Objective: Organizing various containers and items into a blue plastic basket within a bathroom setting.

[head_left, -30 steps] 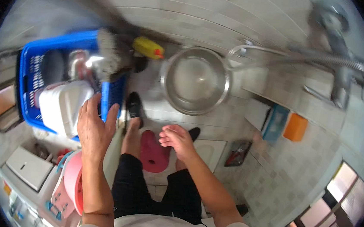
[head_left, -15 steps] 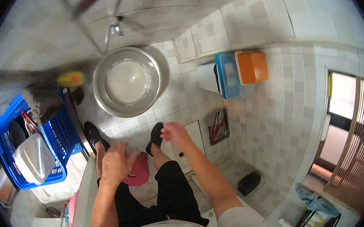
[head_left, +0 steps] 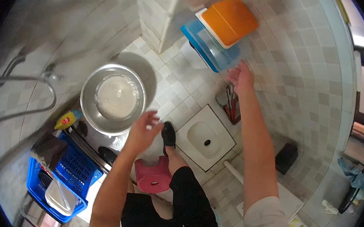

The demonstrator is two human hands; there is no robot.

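My right hand [head_left: 242, 77] is stretched far forward with its fingers apart, nothing in them. It is close to a clear blue plastic tub [head_left: 215, 51]; whether the fingertips touch it I cannot tell. An orange container [head_left: 230, 21] stands beside the tub, against the tiled wall. Partly behind my right wrist lies a dark tray of long red and metal tools [head_left: 230, 102]. My left hand [head_left: 145, 132] hovers with spread fingers, holding nothing, near the lower right rim of a wide metal basin [head_left: 88, 116]. Cloudy water [head_left: 116, 97] fills part of the basin.
A squat toilet [head_left: 195, 136] is set in the floor between my arms. By my feet stands a pink stool [head_left: 145, 173]. A blue basket [head_left: 31, 178] with a white container [head_left: 60, 196] is at left. A black box [head_left: 286, 157] lies at right; a hose [head_left: 55, 91] hangs at far left.
My view has turned to the right. My right arm has stretched forward from above the floor to the blue tub, its fingers uncurling. My left hand has moved forward, nearer the basin.
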